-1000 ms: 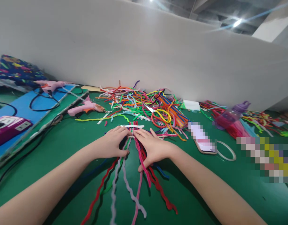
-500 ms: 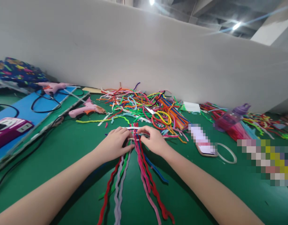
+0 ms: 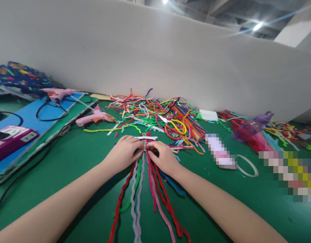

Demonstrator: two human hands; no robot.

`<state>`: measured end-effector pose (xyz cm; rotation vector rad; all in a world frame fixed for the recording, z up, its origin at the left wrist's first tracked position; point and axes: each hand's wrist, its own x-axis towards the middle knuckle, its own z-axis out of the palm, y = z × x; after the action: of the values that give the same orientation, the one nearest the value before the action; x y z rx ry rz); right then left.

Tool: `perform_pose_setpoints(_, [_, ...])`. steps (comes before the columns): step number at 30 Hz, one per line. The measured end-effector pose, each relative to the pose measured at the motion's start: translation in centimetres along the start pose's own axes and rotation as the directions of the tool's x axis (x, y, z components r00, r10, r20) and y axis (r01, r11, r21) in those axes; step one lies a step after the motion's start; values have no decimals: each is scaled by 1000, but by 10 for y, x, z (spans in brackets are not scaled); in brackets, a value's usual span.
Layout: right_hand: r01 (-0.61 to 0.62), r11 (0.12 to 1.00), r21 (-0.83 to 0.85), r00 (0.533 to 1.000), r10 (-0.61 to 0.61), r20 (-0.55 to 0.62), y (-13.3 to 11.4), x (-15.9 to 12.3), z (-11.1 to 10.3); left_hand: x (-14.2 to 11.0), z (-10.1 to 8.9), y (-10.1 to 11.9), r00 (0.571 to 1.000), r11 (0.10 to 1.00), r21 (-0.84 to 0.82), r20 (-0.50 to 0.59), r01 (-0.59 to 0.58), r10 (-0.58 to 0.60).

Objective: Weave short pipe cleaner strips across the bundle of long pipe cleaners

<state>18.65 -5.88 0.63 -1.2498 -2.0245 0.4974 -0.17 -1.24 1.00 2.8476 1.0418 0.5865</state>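
My left hand and my right hand meet at the middle of the table, fingers pinched on a bundle of pipe cleaners. Wavy strands fan out from it toward me: red pipe cleaners, lavender pipe cleaners, a green one, pink ones and a blue one. Just beyond my fingertips, a white strip lies across the bundle's far end. The exact spot that each hand pinches is partly hidden by the fingers.
A heap of pipe cleaners with scissors lies beyond my hands. Pink glue guns and a purple power strip are at left. To the right are a phone, a clear ring and a purple-capped bottle.
My fingertips have come closer together over the bundle. The white strip now shows at a slant, and the near strands have shifted slightly right.
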Motion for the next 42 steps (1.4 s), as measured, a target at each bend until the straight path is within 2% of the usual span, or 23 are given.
perform_pose_setpoints(10, [3, 998, 69, 995, -10, 95, 11, 3, -8, -1, -1, -1, 994, 994, 28, -26, -101, 102])
perform_pose_setpoints(15, [11, 993, 114, 995, -22, 101, 17, 4, -9, -1, -3, 1, 984, 983, 78, -46, -166, 170])
perform_pose_setpoints(19, [42, 996, 84, 994, -50, 93, 17, 4, -8, -2, -4, 2, 975, 974, 72, -29, -216, 219])
perform_pose_setpoints(22, [52, 995, 82, 994, -60, 95, 16, 3, -9, -2, -3, 0, 976, 975, 46, 5, -218, 218])
perform_pose_setpoints(28, [-14, 982, 188, 992, -10, 126, 14, 4, -12, -3, -3, -2, 978, 979, -6, 18, -206, 206])
perform_pose_setpoints(32, [-51, 973, 224, 996, 34, 79, 17, 5, -9, -2, -3, -3, 980, 980, 4, 7, -197, 197])
perform_pose_setpoints(38, [-71, 967, 243, 997, 65, 34, 23, 6, -7, -2, -2, -4, 992, 991, 49, -15, -122, 122])
perform_pose_setpoints(42, [-66, 969, 238, 998, 61, 30, 21, 6, -8, -2, -4, -3, 990, 989, 52, -1, -140, 140])
